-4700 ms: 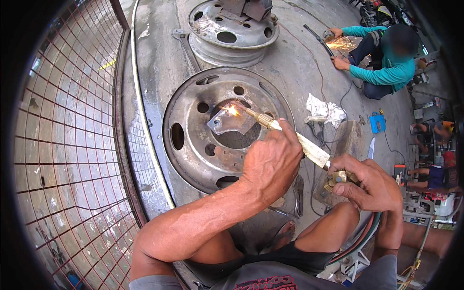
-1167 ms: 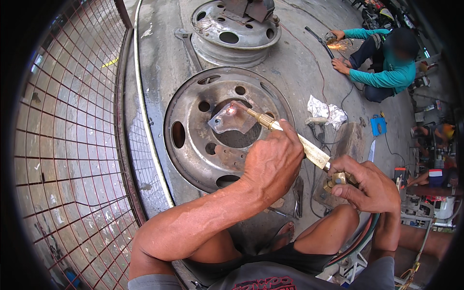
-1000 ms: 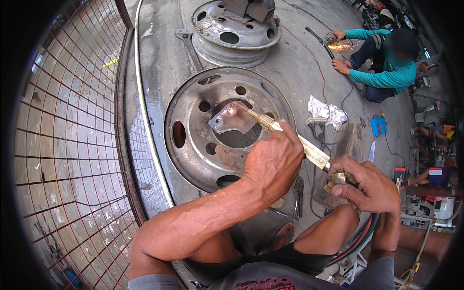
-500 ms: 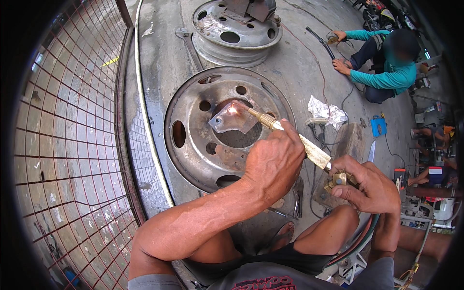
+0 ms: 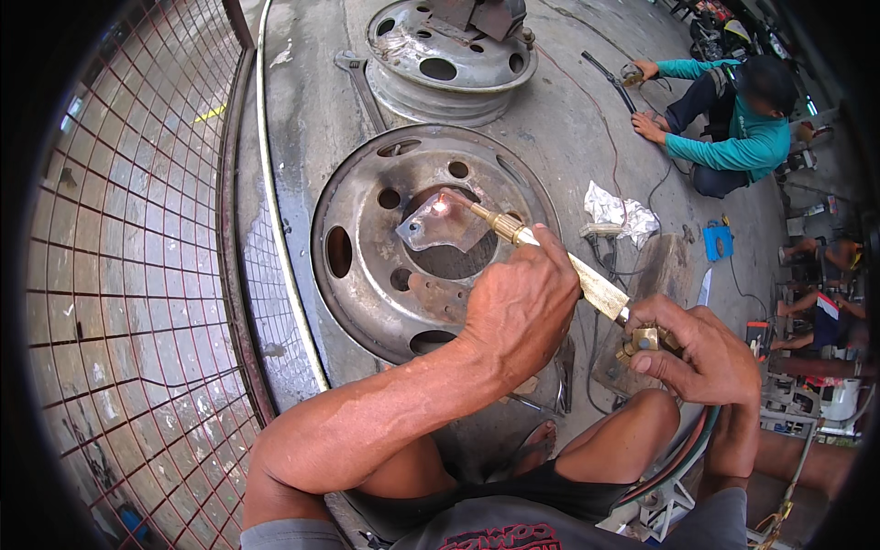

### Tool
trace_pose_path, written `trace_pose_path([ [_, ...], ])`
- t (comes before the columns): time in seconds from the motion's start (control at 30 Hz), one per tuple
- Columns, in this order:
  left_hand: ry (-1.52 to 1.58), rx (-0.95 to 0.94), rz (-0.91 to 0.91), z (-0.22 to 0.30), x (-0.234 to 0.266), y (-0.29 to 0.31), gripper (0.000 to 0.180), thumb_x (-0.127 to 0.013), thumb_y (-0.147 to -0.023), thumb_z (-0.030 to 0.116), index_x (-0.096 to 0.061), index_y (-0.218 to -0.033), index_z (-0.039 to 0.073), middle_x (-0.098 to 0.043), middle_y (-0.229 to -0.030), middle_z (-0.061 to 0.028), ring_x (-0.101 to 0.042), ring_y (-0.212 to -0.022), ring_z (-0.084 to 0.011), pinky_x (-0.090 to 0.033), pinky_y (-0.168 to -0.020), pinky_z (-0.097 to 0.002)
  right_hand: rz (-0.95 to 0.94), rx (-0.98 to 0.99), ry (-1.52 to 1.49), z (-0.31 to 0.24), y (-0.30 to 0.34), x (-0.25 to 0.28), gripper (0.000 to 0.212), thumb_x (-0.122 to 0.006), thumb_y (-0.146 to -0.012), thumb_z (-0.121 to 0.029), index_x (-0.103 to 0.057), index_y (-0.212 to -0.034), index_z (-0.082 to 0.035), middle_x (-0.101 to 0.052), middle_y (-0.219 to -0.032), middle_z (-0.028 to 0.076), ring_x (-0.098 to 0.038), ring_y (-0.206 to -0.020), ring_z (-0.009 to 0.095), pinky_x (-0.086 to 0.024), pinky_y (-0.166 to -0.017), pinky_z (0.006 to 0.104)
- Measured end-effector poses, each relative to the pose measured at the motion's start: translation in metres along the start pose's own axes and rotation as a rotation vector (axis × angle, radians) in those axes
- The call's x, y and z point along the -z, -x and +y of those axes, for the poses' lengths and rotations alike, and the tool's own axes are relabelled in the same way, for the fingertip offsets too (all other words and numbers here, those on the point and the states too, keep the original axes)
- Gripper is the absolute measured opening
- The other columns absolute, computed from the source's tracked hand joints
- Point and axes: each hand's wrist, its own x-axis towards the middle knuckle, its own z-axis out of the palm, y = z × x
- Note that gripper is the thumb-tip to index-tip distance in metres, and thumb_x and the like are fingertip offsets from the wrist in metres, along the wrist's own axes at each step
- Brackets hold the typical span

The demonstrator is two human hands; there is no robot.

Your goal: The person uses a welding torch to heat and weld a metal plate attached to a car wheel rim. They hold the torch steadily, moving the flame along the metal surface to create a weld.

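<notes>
A brass gas torch [image 5: 600, 291] runs between my two hands, its tip pointing up and left. My left hand [image 5: 524, 298] is wrapped round the torch's neck. Further back, my right hand [image 5: 701, 353] grips the torch body beside its brass valve [image 5: 644, 339]. Under the tip, a notched metal plate [image 5: 446, 229] lies over the centre opening of a steel wheel rim [image 5: 367, 170], with a bright glowing spot at its upper edge. A second, rusty plate [image 5: 438, 298] with small holes rests on the rim near my left hand.
Another wheel rim [image 5: 449, 105] with a metal block on it stands beyond, next to a large adjustable wrench [image 5: 362, 87]. At left runs a red wire-mesh fence [image 5: 137, 302]. A co-worker in a teal shirt [image 5: 733, 137] crouches at far right. White crumpled cloth [image 5: 623, 213] and a wooden board [image 5: 662, 266] lie right.
My hands and the torch hold almost the same place over the plate. The glow at the tip looks smaller and less bright. In the right background, a seated person has shifted.
</notes>
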Motion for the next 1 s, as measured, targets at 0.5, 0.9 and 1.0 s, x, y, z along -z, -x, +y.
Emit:
trace_pose_path([
  [0.5, 0.008, 0.021, -0.01, -0.0003, -0.0007, 0.0002, 0.066, -0.072, -0.076, 0.009, -0.053, -0.128, -0.027, -0.069, -0.079, -0.0175, -0.071, -0.07, -0.0186, -0.055, -0.05, -0.0286, -0.036, -0.051, 0.03, -0.0066, -0.0022, 0.0043, 0.037, -0.074, -0.096, -0.027, -0.058, -0.122, -0.006, -0.067, -0.091, 0.016, -0.068, -0.073, 0.04, -0.048, -0.064, 0.0441],
  [0.9, 0.017, 0.027, -0.02, 0.001, 0.0001, 0.0003, 0.065, -0.071, -0.077, 0.009, -0.053, -0.128, -0.028, -0.069, -0.08, -0.0186, -0.071, -0.069, -0.0205, -0.056, -0.051, -0.0296, 0.01, 0.023, 0.023, 0.0, -0.0011, -0.001, 0.037, -0.074, -0.096, -0.026, -0.057, -0.121, -0.006, -0.067, -0.085, 0.017, -0.07, -0.073, 0.038, -0.049, -0.064, 0.043],
  [1.0, 0.014, 0.026, -0.027, 0.0009, 0.0005, 0.0007, 0.065, -0.071, -0.077, 0.009, -0.052, -0.128, -0.028, -0.07, -0.081, -0.0187, -0.071, -0.07, -0.0203, -0.056, -0.051, -0.0295, -0.004, -0.009, 0.025, -0.0048, -0.0013, 0.0011, 0.037, -0.074, -0.096, -0.026, -0.057, -0.121, -0.006, -0.067, -0.084, 0.017, -0.07, -0.073, 0.039, -0.049, -0.064, 0.043],
])
